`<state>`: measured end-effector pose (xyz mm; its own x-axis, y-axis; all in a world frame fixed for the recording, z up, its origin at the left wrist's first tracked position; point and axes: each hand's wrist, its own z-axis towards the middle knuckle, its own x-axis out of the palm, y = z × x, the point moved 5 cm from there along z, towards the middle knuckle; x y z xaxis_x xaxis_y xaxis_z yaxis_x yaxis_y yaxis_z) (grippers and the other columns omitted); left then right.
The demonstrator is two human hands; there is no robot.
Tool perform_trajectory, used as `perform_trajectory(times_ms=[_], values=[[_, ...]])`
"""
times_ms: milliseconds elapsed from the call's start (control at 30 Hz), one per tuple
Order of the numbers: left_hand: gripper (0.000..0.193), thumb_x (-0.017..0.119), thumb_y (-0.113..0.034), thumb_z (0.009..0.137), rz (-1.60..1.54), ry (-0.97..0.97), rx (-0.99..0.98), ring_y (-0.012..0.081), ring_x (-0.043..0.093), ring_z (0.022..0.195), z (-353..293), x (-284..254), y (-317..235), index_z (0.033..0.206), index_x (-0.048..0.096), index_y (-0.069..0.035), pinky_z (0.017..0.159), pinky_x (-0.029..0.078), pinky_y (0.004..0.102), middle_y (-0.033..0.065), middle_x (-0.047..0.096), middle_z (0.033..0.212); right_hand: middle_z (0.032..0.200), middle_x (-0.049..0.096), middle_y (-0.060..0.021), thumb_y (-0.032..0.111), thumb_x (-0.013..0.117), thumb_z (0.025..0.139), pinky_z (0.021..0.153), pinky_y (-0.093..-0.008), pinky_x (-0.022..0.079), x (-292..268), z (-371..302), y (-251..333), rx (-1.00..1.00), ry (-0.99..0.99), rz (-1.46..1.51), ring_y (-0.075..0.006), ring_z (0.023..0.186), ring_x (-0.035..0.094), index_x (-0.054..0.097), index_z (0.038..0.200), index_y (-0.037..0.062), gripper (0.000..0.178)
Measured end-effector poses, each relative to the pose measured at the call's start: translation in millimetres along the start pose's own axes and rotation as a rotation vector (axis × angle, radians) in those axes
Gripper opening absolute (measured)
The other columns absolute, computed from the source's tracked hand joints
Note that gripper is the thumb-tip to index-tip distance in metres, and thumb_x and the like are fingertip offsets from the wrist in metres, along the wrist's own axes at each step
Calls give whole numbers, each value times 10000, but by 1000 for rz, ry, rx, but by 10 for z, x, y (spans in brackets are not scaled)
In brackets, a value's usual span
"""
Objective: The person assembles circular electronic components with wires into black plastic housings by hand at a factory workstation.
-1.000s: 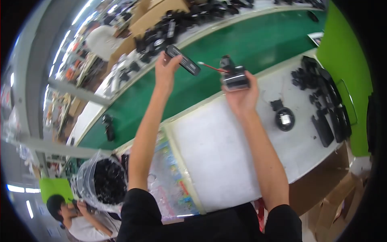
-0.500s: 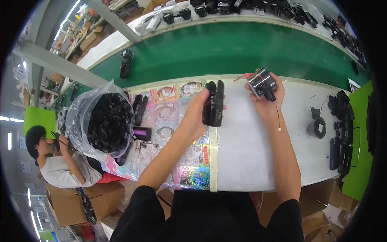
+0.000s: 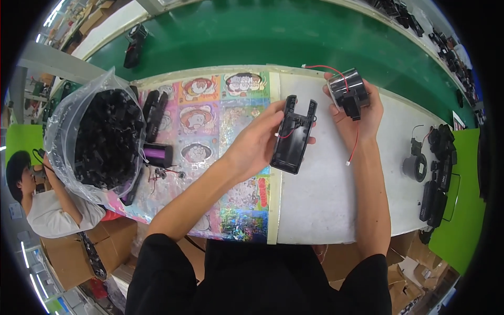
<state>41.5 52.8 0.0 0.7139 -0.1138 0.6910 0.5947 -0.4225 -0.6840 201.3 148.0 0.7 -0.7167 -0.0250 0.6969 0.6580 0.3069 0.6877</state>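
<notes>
Casing: black and hollow, forked at its far end, inner side facing up, a short red wire across it; held above the bench (image 3: 320, 212), just right of the patterned sheet (image 3: 199, 126).
Left hand (image 3: 257, 139): closed around the casing (image 3: 292, 146), fingers passing beneath, tips showing at its right edge.
Drum: shiny black cylinder with a black block on its side, near the casing but apart from it.
Right hand (image 3: 370, 110): curled around the drum (image 3: 353, 83), gripping it from the right and below.
Red wires: one arches over the drum toward the green belt (image 3: 220, 42); another hangs down by the wrist.
Bench left: clear bag (image 3: 59, 139) of black parts, purple cylinder (image 3: 156, 155) beside it.
Bench right: round black part (image 3: 415, 167), black casings (image 3: 440, 181) beyond.
Far left: seated person (image 3: 58, 212) in a white top.
</notes>
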Motion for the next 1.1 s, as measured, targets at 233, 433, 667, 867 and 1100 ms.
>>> perform_trajectory(times_ms=[233,433,667,867,1100], values=[[526,384,-260,962,101,-72,118,294,559,1111,-33,-53,-99,1430,244,-66,860,501,359,188,494,1283,840,624,-58,252,434,824,689,-225,413,-130,99,347,-207,48,-962,-99,730,514,549,843,41,241],[501,373,-312,974,46,-129,199,291,538,1137,-39,-131,-232,1426,274,-121,895,486,405,171,500,1261,774,577,-33,170,552,787,737,-233,378,-8,-52,486,-383,48,-1294,-137,768,521,599,872,22,177],[444,372,-294,973,-30,-221,245,261,562,1066,-94,-206,-237,1382,333,-127,918,456,400,163,520,1215,893,606,-23,44,720,615,663,-304,476,958,-774,77,-663,642,-1578,-191,769,564,677,865,74,255],[444,362,-265,975,70,-233,376,205,528,1091,-102,-157,-293,1377,339,-76,960,413,355,112,522,1211,808,567,1,80,724,650,588,-334,475,904,-739,-220,-677,679,-1740,-195,767,537,690,847,87,200],[405,405,-203,972,183,-269,438,106,498,1022,-103,-172,-285,1338,385,-32,884,412,263,49,517,1126,806,650,4,55,707,676,598,-321,480,856,-732,-305,-619,716,-1644,-196,753,567,696,800,79,127]])
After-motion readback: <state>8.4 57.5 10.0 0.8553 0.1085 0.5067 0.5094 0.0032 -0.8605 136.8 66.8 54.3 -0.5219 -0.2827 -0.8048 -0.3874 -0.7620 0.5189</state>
